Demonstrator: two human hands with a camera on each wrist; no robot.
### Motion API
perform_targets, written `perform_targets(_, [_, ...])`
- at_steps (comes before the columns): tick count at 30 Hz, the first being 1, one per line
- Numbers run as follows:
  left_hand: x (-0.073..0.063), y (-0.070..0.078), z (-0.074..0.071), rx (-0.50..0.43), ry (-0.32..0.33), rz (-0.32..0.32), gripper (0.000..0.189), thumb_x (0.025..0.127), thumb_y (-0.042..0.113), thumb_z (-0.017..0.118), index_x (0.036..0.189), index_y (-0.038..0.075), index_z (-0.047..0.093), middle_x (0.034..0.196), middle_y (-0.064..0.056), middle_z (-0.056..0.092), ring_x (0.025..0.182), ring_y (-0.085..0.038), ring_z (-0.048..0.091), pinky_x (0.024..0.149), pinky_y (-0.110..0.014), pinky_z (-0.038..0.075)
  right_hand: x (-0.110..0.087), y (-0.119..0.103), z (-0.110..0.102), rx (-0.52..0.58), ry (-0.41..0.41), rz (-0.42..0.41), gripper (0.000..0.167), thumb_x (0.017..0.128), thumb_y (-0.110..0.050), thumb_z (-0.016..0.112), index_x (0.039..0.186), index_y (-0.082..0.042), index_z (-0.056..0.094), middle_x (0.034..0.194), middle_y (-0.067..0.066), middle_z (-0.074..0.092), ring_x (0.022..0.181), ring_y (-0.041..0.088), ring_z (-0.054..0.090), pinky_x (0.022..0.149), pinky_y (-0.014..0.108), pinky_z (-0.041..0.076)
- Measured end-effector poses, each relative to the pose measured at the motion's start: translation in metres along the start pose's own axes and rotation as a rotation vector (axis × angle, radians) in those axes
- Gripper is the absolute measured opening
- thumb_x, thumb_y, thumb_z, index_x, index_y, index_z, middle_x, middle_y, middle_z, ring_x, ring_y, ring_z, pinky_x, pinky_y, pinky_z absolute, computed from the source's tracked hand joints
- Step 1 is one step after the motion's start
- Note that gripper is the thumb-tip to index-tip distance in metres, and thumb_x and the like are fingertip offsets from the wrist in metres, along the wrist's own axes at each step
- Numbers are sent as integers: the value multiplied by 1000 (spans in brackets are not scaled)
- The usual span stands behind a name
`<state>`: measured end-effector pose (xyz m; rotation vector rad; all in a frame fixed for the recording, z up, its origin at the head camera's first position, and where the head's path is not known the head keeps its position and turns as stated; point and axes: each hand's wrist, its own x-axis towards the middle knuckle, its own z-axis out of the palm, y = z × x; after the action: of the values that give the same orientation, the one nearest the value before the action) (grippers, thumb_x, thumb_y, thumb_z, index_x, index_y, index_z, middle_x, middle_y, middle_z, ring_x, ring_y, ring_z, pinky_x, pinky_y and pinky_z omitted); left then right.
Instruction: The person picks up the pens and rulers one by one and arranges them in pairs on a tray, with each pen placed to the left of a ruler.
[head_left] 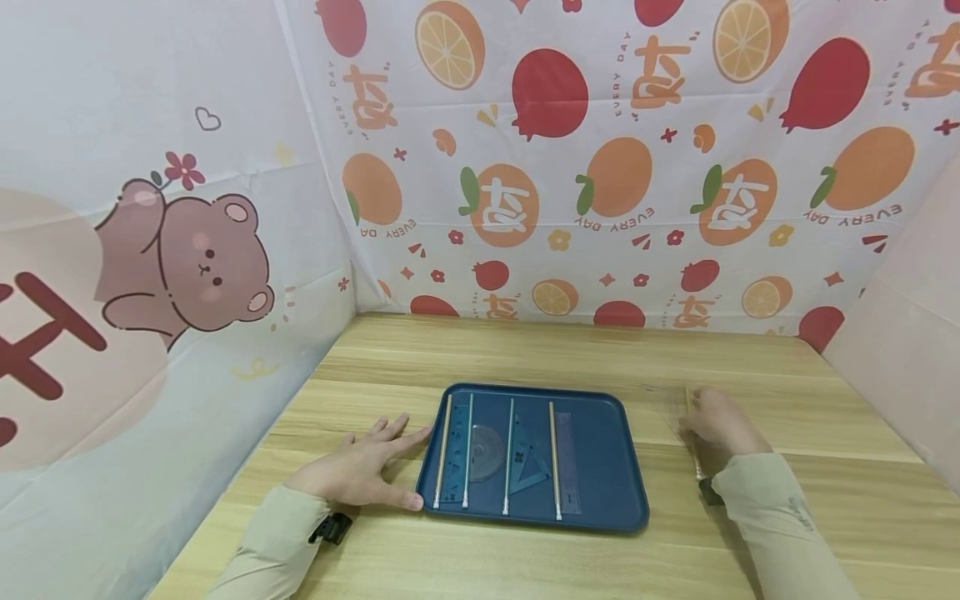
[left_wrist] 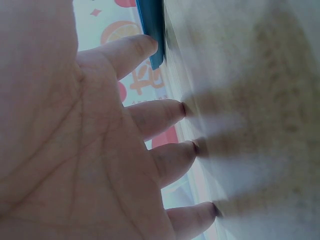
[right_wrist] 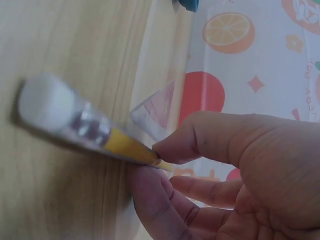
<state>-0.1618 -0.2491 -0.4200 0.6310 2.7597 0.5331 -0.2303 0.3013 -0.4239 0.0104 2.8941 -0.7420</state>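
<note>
My right hand (head_left: 718, 421) pinches a yellow pencil (right_wrist: 127, 146) with a white eraser end between thumb and forefinger, right of the tray. Just beyond the thumb in the right wrist view is a clear set square (right_wrist: 156, 111); I cannot tell whether the hand holds it too. My left hand (head_left: 363, 467) has its fingers spread, fingertips on the table, with forefinger and thumb at the left edge of the blue tray (head_left: 626, 467). Inside lie a teal ruler (head_left: 454, 458), a protractor (head_left: 487, 454), a teal set square (head_left: 531, 472) and a clear ruler (head_left: 570, 467).
Among those tools in the tray lie a yellow pencil (head_left: 443, 446), a teal pencil (head_left: 469, 442), another teal pencil (head_left: 510, 450) and another yellow pencil (head_left: 555, 454), roughly parallel. Printed cloth (head_left: 555, 250) closes off the back of the wooden table (head_left: 525, 350) and both sides.
</note>
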Motion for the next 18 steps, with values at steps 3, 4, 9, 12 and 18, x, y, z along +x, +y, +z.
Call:
perform_targets(3, [0,-1,0,5,3,5,109,82,70,83,169,24,37,175,-30,23,159,-63,20,111,-94,16,0,0,-1,-1,2,-6,71,99,-14,67,148,28,35,147,51,43,129,61,55,110,69,48])
perform_targets(4, [0,-1,0,4,3,5,109,82,70,83,169,24,37,175,-30,23,159,-63,20,111,-94,16,-1,0,-2,4,2,-2,71,101,-14,66,149,27,34,148,51,43,134,63,52,111,69,48])
perform_targets(9, [0,0,-1,-2,-1,1,109,82,69,84,169,24,37,175,-30,22,159,-63,19,111,-94,15,-2,-1,-5,19,16,-11,70,101,-14,64,151,23,33,151,50,41,139,67,44,113,74,42])
perform_targets(12, [0,1,-1,-2,-3,-3,109,81,69,84,169,24,37,176,-30,22,159,-63,18,111,-94,15,-4,-2,-6,9,33,-23,69,101,-15,65,150,23,34,149,51,42,138,68,44,113,75,42])
perform_targets(18, [-1,1,-1,-4,-7,-11,109,81,69,83,169,26,36,176,-28,21,160,-63,17,111,-93,15,-6,-6,-10,2,41,-32,68,103,-16,65,151,21,34,143,49,50,131,64,54,107,72,48])
